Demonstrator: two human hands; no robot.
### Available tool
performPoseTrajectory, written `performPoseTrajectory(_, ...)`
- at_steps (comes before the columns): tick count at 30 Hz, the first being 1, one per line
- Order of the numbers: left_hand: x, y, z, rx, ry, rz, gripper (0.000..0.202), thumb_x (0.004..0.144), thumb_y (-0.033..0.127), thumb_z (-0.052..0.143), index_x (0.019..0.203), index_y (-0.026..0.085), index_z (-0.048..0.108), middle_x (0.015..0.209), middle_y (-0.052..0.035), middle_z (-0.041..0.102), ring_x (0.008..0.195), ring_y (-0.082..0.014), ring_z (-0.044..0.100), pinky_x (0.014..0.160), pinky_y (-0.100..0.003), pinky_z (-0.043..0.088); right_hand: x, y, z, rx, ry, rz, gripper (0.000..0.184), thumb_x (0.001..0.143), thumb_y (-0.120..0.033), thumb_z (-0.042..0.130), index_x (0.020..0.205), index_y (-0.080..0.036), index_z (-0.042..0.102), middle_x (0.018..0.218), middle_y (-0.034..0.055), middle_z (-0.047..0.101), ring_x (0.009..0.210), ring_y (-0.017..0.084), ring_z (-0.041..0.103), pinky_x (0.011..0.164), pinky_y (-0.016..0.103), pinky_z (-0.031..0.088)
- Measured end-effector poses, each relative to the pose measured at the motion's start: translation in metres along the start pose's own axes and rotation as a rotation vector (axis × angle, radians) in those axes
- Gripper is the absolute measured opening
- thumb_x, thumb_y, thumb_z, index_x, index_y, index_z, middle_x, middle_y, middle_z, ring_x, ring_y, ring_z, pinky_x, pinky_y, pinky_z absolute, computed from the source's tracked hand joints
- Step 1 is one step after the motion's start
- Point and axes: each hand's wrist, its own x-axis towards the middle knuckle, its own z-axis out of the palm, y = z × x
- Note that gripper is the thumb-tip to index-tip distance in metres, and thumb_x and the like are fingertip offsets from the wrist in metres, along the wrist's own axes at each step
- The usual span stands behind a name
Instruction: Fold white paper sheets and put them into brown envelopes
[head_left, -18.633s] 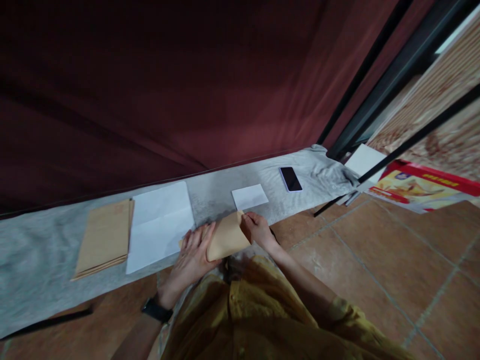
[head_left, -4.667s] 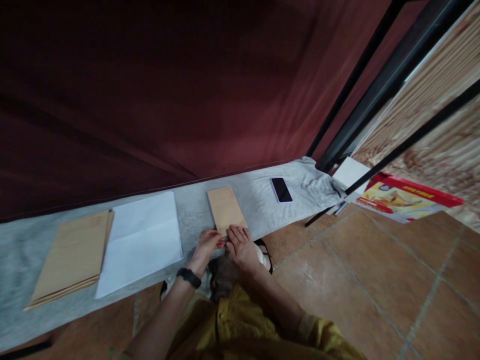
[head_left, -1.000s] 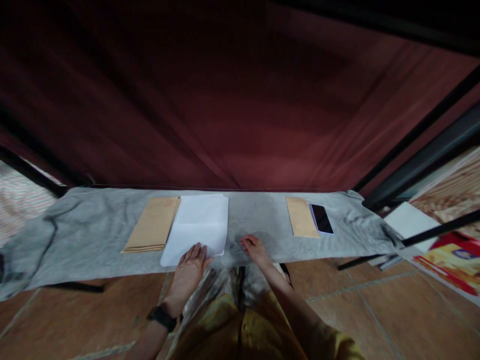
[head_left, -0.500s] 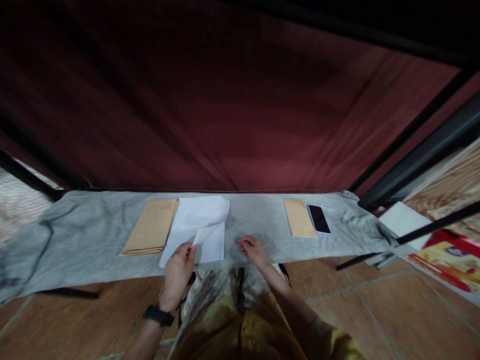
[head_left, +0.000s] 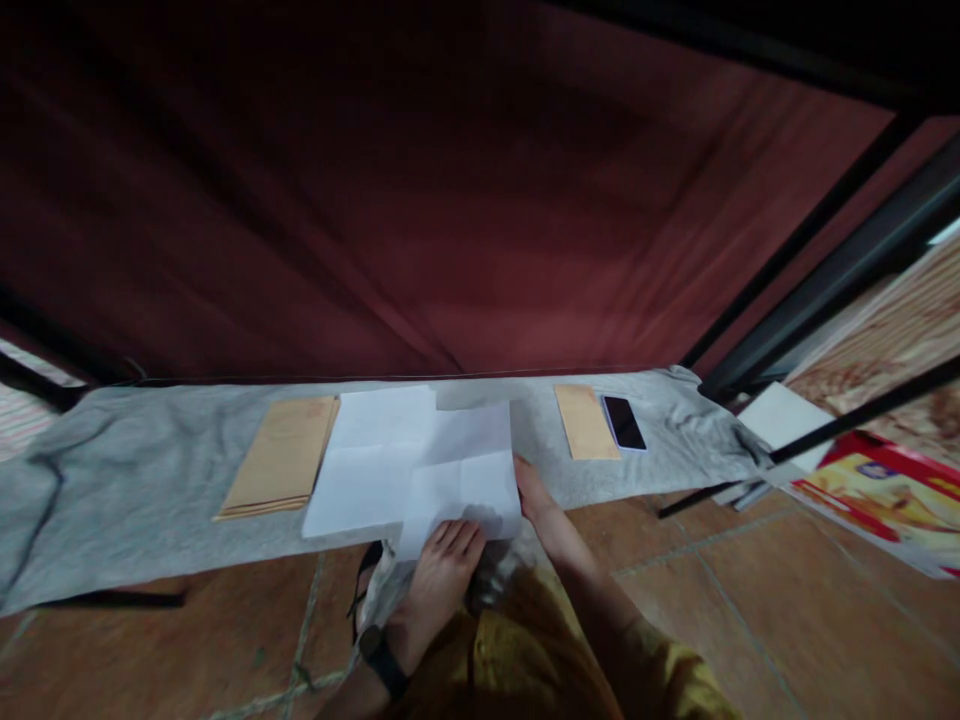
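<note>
A creased white sheet of paper [head_left: 465,470] lies in front of me on the grey cloth [head_left: 150,480], overlapping the white paper stack [head_left: 360,460]. My left hand [head_left: 446,575] rests at the sheet's near edge, fingers stretched out on it. At the sheet's right edge is my right hand [head_left: 536,500], its fingertips tucked under the paper. A stack of brown envelopes [head_left: 277,455] sits left of the paper stack. One brown envelope [head_left: 585,422] lies to the right, beside a black phone [head_left: 624,422].
A dark red curtain [head_left: 450,200] hangs behind the cloth. Black metal bars [head_left: 810,250] run down at the right. A red and yellow printed box [head_left: 877,495] and a white sheet [head_left: 784,412] lie on the tiled floor [head_left: 750,600] at the right.
My left hand lifted the top sheet off the white stack and drew it right, in front of me. My right hand came up to the sheet's right edge.
</note>
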Motion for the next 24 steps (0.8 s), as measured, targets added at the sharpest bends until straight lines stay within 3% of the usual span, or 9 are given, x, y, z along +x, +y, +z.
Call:
performPoseTrajectory(4,0.003,0.011,0.004,-0.030,-0.044,-0.002,0.030,0.092,0.010,0.047,0.110,0.021,0.068,0.116,-0.0083,0.071,0.110,-0.0232,0.064,0.103,-0.041,0.045,-0.005,-0.005,-0.022,0.121,-0.009,0.040,0.047,0.098,-0.057,0.039,0.090,-0.020,0.067,0.072,0.0075,0.072,0.077,0.022,0.070,0.067,0.029,0.055)
performPoseTrajectory(7,0.006,0.015,0.005,-0.023,-0.057,0.029,0.030,0.093,0.010,0.047,0.110,0.021,0.068,0.114,-0.0070,0.072,0.109,-0.0227,0.065,0.103,-0.040,0.047,-0.007,-0.007,-0.029,0.176,0.002,0.037,0.030,0.092,-0.049,0.056,0.085,-0.021,0.066,0.071,0.0054,0.072,0.073,0.021,0.070,0.064,0.028,0.054)
performPoseTrajectory(10,0.011,0.018,0.003,-0.042,0.019,0.073,0.027,0.097,0.017,0.048,0.115,0.022,0.068,0.119,-0.0074,0.072,0.112,-0.0234,0.065,0.105,-0.041,0.047,-0.008,-0.017,-0.030,0.164,0.055,0.010,0.014,0.077,-0.031,0.073,0.081,-0.020,0.066,0.066,0.0020,0.070,0.065,0.020,0.068,0.059,0.027,0.051)
performPoseTrajectory(12,0.016,0.019,-0.001,-0.086,0.104,0.095,0.031,0.099,0.031,0.052,0.125,0.022,0.065,0.129,-0.0095,0.069,0.121,-0.0257,0.063,0.109,-0.045,0.044,-0.009,-0.032,-0.031,0.149,0.092,-0.033,0.012,0.075,-0.026,0.072,0.082,-0.019,0.068,0.064,0.0007,0.070,0.063,0.020,0.067,0.059,0.026,0.050)
performPoseTrajectory(14,0.021,0.019,-0.008,-0.182,0.157,0.101,0.048,0.096,0.043,0.057,0.140,0.024,0.056,0.143,-0.0112,0.060,0.134,-0.0281,0.054,0.117,-0.049,0.038,-0.013,-0.056,-0.035,0.123,0.101,-0.106,0.013,0.076,-0.025,0.069,0.087,-0.018,0.070,0.066,-0.0002,0.071,0.062,0.019,0.066,0.060,0.026,0.050)
performPoseTrajectory(16,0.027,0.020,-0.015,-0.358,0.199,0.015,0.060,0.095,0.048,0.057,0.150,0.025,0.046,0.154,-0.0109,0.050,0.144,-0.0282,0.044,0.122,-0.051,0.031,-0.024,-0.085,-0.039,-0.005,0.104,-0.248,0.018,0.081,-0.027,0.063,0.093,-0.018,0.072,0.069,-0.0008,0.072,0.061,0.018,0.064,0.060,0.026,0.048)
performPoseTrajectory(20,0.050,0.023,-0.034,-0.986,0.397,-0.443,0.065,0.095,0.055,0.052,0.153,0.026,0.040,0.160,-0.0105,0.041,0.146,-0.0276,0.040,0.118,-0.047,0.037,-0.063,-0.133,-0.031,-0.604,0.169,-0.621,0.028,0.091,-0.023,0.053,0.109,-0.019,0.074,0.085,0.0022,0.076,0.079,0.021,0.069,0.073,0.027,0.050)
performPoseTrajectory(22,0.067,0.024,-0.047,-1.372,0.449,-0.612,0.070,0.092,0.061,0.055,0.153,0.029,0.039,0.157,-0.0105,0.045,0.143,-0.0278,0.045,0.108,-0.043,0.049,-0.083,-0.142,-0.015,-0.918,0.170,-0.671,0.037,0.095,-0.022,0.050,0.127,-0.020,0.067,0.096,0.0065,0.078,0.085,0.022,0.072,0.080,0.029,0.051)
performPoseTrajectory(24,0.083,0.025,-0.060,-1.639,0.448,-0.663,0.072,0.088,0.062,0.061,0.150,0.031,0.041,0.154,-0.0100,0.048,0.141,-0.0280,0.047,0.097,-0.040,0.055,-0.096,-0.139,0.005,-1.182,0.116,-0.675,0.042,0.096,-0.021,0.049,0.137,-0.019,0.060,0.107,0.0102,0.077,0.093,0.022,0.073,0.082,0.029,0.051)
